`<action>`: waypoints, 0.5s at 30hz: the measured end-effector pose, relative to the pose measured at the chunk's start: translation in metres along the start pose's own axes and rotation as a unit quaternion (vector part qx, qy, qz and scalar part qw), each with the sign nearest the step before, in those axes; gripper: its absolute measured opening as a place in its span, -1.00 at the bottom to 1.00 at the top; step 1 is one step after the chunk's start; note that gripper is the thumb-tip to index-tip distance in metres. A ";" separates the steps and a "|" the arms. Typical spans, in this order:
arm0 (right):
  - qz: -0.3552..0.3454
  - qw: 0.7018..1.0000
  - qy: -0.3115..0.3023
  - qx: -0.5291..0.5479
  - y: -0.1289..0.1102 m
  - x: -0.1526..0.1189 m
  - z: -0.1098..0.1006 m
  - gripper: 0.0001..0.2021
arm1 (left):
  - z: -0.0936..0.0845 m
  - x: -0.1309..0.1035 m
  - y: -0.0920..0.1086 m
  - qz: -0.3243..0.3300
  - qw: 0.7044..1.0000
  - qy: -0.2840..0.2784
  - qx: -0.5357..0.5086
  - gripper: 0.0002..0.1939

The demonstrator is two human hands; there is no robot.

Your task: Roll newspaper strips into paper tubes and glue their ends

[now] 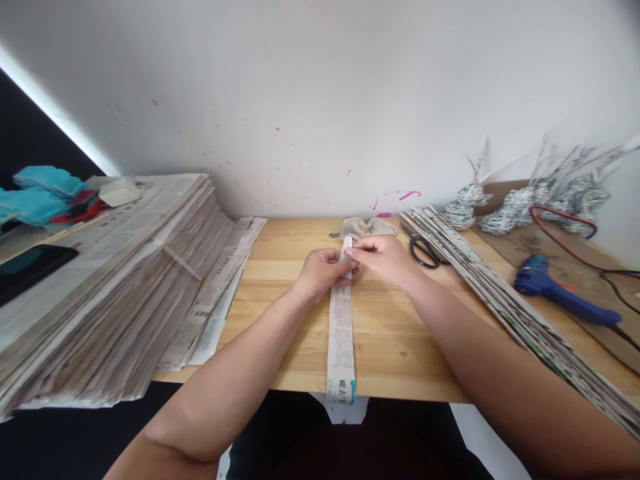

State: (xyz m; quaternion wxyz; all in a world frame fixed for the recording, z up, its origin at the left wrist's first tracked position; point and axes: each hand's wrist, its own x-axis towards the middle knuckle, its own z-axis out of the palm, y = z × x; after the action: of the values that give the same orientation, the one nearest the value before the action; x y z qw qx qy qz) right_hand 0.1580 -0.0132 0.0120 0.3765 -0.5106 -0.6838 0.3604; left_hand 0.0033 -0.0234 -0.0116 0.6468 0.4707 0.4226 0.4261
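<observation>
A narrow newspaper strip [341,333] runs along the wooden table towards me, its near end reaching the front edge. My left hand [324,272] is closed around the far part of the strip, with thumb and fingers gripping it. From the other side, my right hand [383,257] pinches the strip's far end between thumb and fingers. That end looks narrower, as if folded, and the fingers partly hide it. Just behind the hands lies a beige cloth [356,227]. Black-handled scissors [424,253] rest to the right of my right hand.
On the left rises a tall newspaper stack [125,293], bearing a phone [33,267] and blue packets [45,193]. To the right lie long rolled paper sticks [500,307], a blue glue gun [565,297] with its cable, and several woven paper pieces [465,203] near the wall.
</observation>
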 end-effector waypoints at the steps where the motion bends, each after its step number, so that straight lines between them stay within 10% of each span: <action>1: 0.000 1.000 0.000 0.007 0.003 0.001 0.000 -0.78 | 0.000 0.000 0.000 0.000 1.000 -0.005 0.000 -0.70; 15: 0.034 0.993 -0.083 0.074 -0.001 0.002 -0.012 -0.71 | -0.002 0.000 0.003 -0.022 1.000 -0.009 -0.009 -0.66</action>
State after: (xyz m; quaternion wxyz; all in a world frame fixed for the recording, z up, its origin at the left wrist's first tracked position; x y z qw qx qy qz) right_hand 0.1674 -0.0102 0.0189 0.3428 -0.4732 -0.6661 0.4635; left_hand 0.0007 -0.0225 -0.0091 0.6642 0.4589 0.4230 0.4114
